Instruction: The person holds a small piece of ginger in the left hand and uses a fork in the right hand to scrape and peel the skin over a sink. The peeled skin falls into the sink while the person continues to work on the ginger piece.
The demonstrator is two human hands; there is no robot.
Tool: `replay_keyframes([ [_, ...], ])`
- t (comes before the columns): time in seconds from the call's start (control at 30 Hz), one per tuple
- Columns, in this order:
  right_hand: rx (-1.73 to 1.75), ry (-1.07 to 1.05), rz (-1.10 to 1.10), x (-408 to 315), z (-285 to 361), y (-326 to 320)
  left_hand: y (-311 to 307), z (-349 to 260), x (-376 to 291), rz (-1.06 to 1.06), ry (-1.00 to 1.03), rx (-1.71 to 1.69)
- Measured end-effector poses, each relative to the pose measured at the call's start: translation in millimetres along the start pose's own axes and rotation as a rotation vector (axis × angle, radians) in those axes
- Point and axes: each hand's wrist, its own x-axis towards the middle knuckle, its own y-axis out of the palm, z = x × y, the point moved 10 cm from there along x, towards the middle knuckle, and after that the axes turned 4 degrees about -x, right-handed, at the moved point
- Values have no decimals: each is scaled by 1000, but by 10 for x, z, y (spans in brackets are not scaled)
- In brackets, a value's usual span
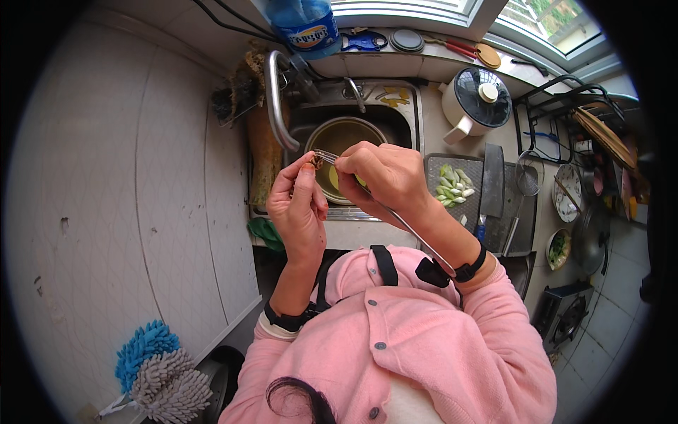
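Note:
Between the thumb and fingertips of my left hand (pixel 299 199) is a small brown piece (pixel 317 161), too small to identify. My right hand (pixel 378 172) grips a long metal fork (pixel 394 216) close to its tines, which touch the brown piece. The fork's handle runs back under my right wrist. Both hands are above the near part of a steel sink (pixel 416 114). Below them in the sink stands a round metal pot (pixel 347 121) with liquid and something yellow inside, partly hidden by my hands.
A curved faucet (pixel 275 100) rises left of the pot. Right of the sink, a grey board (pixel 476 159) holds cut green-white vegetable pieces (pixel 453 185), a cleaver (pixel 492 180) and a wire strainer (pixel 527 177). A lidded white electric pot (pixel 474 106) stands behind. Left is a tiled wall (pixel 106 185).

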Motion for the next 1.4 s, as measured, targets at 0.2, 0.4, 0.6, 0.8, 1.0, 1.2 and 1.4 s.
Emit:
replay_keyframes([
  [0.2, 4, 32, -12, -5, -23, -21, -17, 1, -11, -27, 14, 36],
  [0.4, 7, 107, -47, -10, -59, -21, -25, -24, -40, -48, 54, 79],
  [0.6, -20, 149, -96, -33, -53, -13, -25, 55, -18, -9, 17, -124],
  [0.8, -27, 134, -93, -25, -55, -18, -73, 98, -5, -40, 13, -84],
  [1.0, -1, 142, -94, -38, -45, 13, -67, 87, -13, -43, 21, -73],
  [1.2, 32, 157, -59, -48, -47, 40, -83, 86, 3, -56, 10, -56],
  [1.4, -15, 146, -79, -28, -56, 24, -44, 77, 7, -31, 15, -79],
])
